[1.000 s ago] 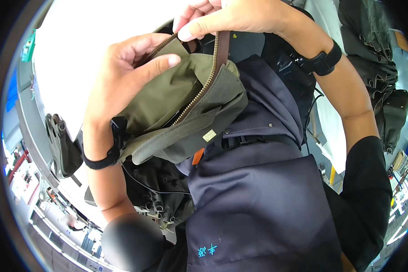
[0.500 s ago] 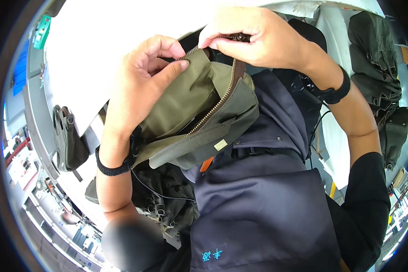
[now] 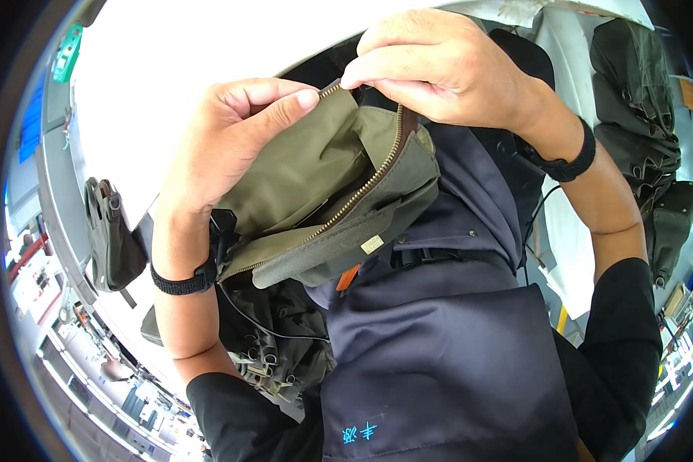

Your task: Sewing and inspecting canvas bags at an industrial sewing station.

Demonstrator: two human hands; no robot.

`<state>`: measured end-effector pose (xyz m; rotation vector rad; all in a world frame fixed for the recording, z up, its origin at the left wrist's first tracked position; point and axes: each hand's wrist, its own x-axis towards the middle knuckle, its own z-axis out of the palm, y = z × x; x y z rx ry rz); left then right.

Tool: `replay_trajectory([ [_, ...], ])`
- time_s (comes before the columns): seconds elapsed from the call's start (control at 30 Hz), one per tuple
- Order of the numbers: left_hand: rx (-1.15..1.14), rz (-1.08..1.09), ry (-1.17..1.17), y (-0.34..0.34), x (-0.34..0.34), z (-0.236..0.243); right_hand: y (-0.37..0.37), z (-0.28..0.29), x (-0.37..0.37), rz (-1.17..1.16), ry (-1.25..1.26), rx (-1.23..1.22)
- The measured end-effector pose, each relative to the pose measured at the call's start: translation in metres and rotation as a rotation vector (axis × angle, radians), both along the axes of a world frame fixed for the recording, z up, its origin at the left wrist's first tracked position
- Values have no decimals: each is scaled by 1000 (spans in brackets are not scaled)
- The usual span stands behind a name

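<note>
An olive-green bag [image 3: 339, 246] with a lighter lining [image 3: 285, 169] lies open over my dark apron [image 3: 439, 369], its brass zipper [image 3: 375, 177] parted. My left hand [image 3: 239, 131] grips the bag's upper left edge, thumb along the zipper tape. My right hand [image 3: 446, 69] pinches the upper end of the zipper, just right of the left thumb; what exactly lies between its fingertips is partly hidden. The small pale patch [image 3: 372, 243] shows on the bag's outer face.
A white table [image 3: 131, 77] spans the upper left, a dark bag [image 3: 114, 231] at its edge. Piled dark bags [image 3: 631, 77] stand at the right. More dark bags [image 3: 269, 323] lie beneath my left arm. A small distant person [image 3: 115, 368] is at lower left.
Since a second ago both hands and the bag sit further right in view. In the last half second my left hand slid down-left along the edge and my right fingers closed over the zipper end.
</note>
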<state>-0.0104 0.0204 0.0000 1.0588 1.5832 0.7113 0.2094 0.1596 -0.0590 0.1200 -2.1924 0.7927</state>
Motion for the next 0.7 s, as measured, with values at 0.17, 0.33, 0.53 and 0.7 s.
replay_trajectory([
  [0.17, 71, -50, 157, -1, 8, 0, -3, 2, 3, -11, -83, -86],
  [0.33, 169, -45, 261, -8, 17, 5, -18, 4, 3, -31, -393, -541],
  [0.53, 216, -61, 362, -12, 21, 4, -14, 1, -3, 87, -474, -615],
  [0.7, 199, -57, 403, -11, 24, 6, -17, -2, -4, 86, -413, -713],
])
